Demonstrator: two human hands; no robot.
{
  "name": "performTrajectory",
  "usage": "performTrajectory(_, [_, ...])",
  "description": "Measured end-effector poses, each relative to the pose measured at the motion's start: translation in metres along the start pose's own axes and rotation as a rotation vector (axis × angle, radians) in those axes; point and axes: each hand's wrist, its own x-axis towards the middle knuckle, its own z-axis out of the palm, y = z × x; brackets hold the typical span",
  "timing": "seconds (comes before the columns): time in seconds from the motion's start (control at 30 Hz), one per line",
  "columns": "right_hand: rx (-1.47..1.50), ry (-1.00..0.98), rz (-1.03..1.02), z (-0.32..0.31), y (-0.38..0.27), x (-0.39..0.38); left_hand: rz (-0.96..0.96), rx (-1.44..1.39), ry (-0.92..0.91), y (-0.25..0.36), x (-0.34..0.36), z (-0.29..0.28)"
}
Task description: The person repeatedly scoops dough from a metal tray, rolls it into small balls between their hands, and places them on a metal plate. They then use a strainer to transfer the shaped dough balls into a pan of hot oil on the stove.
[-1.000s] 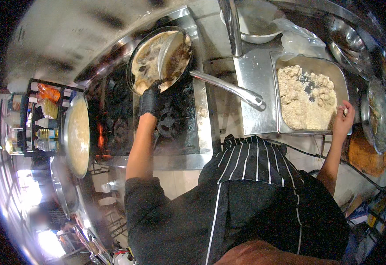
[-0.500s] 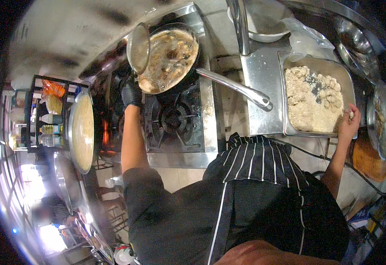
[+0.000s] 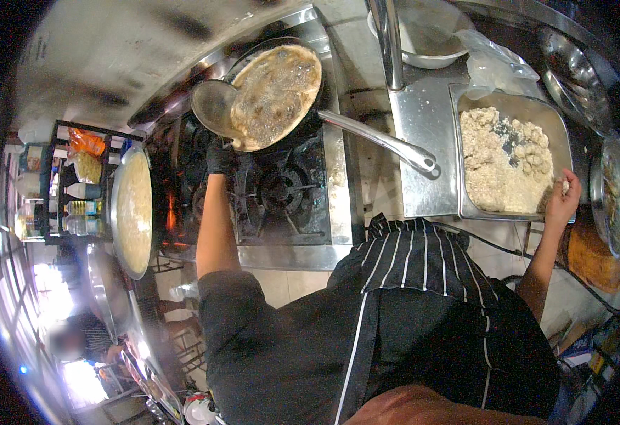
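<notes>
My left hand [image 3: 219, 157], in a black glove, is closed at the near edge of a round strainer [image 3: 212, 106]. The strainer tilts against the left side of a frying pan [image 3: 319, 78], whose brown, bubbling oil [image 3: 274, 88] has foam around it. What sits under the foam is hard to make out. At the right edge of a deep metal tray [image 3: 466, 202] is my bare right hand [image 3: 564, 197], fingers curled around a small pale bit of dough [image 3: 566, 187]. A mass of pale, lumpy dough [image 3: 494, 173] lies in the tray.
The pan's long metal handle [image 3: 388, 142] points right over the stove edge. An unused burner [image 3: 278, 188] lies nearer me. A large pale-filled round pan [image 3: 133, 212] stands left. Behind the tray are a plastic bag [image 3: 498, 64] and white bowl [image 3: 430, 57]; metal bowls [image 3: 572, 78] stand right.
The strainer has tipped down and left, and my left hand has shifted slightly right and nearer. Foam now covers more of the oil, hiding the pieces seen before. My right hand stays by the tray.
</notes>
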Motion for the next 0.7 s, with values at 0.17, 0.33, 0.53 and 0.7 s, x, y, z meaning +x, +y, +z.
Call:
performTrajectory(0.17, [0.038,0.003,0.009,-0.001,-0.014,-0.001,-0.209,-0.019,-0.282,0.042,-0.014,-0.002])
performTrajectory(0.33, [0.049,-0.003,0.03,0.0,-0.016,0.0,-0.449,-0.584,-0.367,0.068,-0.035,0.016])
performTrajectory(0.53, [-0.011,-0.01,-0.009,-0.001,-0.007,0.0,-0.562,-1.139,-0.171,0.102,-0.046,-0.001])
performTrajectory(0.7, [0.037,0.006,-0.042,0.001,-0.003,-0.002,-0.483,-1.089,-0.077,0.098,-0.043,-0.013])
